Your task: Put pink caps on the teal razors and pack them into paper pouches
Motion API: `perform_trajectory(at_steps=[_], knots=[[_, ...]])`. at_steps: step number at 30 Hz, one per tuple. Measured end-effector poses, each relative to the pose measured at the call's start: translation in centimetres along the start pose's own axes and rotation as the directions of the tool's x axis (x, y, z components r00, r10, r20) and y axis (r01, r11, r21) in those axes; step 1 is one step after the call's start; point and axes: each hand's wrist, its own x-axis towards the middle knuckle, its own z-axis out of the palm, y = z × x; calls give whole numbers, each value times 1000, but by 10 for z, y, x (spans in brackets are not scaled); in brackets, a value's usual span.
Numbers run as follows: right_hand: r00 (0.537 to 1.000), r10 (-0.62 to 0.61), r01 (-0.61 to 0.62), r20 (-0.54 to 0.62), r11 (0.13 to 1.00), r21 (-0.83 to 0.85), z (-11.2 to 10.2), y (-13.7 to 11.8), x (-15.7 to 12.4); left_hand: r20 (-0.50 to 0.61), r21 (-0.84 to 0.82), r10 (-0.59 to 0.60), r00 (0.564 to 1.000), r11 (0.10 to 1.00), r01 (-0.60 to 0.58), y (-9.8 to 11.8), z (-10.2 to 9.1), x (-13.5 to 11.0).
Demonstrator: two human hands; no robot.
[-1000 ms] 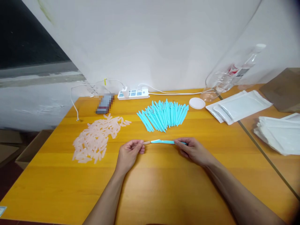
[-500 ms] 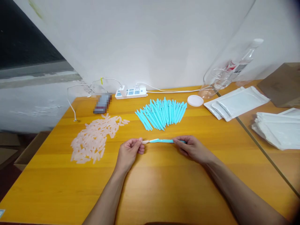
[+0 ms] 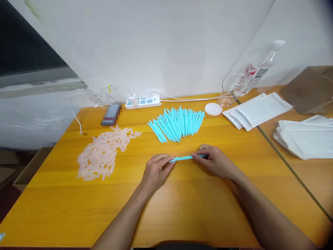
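Between my two hands a light blue eyebrow razor (image 3: 185,158) lies level, just above the table. My right hand (image 3: 212,161) is closed on its handle end, thumb and fingers pinching it. At the blade end, the fingertips of my left hand (image 3: 157,172) are pressed together over a small translucent cap, which they mostly hide. Beyond the hands rests a fanned pile of blue eyebrow razors (image 3: 177,124). A spread heap of pale pink translucent caps (image 3: 100,152) is to the left.
A white power strip (image 3: 143,101) and a blurred phone-like device (image 3: 111,114) are along the wall. At the right are a round white lid (image 3: 213,109), a clear plastic jar (image 3: 227,99), a bottle (image 3: 262,71), white packets (image 3: 262,109), more packets (image 3: 309,139) and a cardboard box (image 3: 307,90).
My left hand has moved right, bringing the cap onto the razor's blade end; the gap between them is gone. My right hand keeps its hold on the handle. The view has shifted slightly.
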Motion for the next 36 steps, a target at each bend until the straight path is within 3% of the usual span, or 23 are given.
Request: perform_trajectory(at_steps=[2,7,13,17,20,24,26,28,30,32,36], knots=[[998,-23,13,-61,988,-154,-4,0,-3,12,123,76,997,989,-77,-3,2,0],[978,43,-108,-203,942,-318,-14,2,7,28,205,67,997,976,-71,-5,4,1],[898,102,-292,-428,865,-407,-20,-7,77,64,225,62,996,971,-75,-5,5,0],[866,202,-396,-457,836,-380,-11,-8,118,65,201,57,996,977,-69,-1,5,-2],[864,227,-406,-450,842,-355,-8,-6,128,31,177,55,998,982,-59,-5,-11,0],[859,214,-387,-465,866,-316,-17,-11,120,-136,345,-3,991,937,50,-35,-61,14],[875,201,-320,-441,923,-215,-22,-15,107,-213,553,-3,977,824,123,-58,-86,22],[916,187,-211,-353,977,-28,-24,-15,89,-214,690,-27,976,703,171,-76,-105,28],[956,142,-120,-255,988,99,-23,-12,68,-188,766,-35,981,621,169,-86,-114,32],[980,64,-50,-189,996,77,-20,-6,48,-156,796,-19,988,590,137,-86,-116,32],[998,-50,48,-45,998,-47,-13,3,25,-49,749,-8,999,661,42,-70,-107,28]])
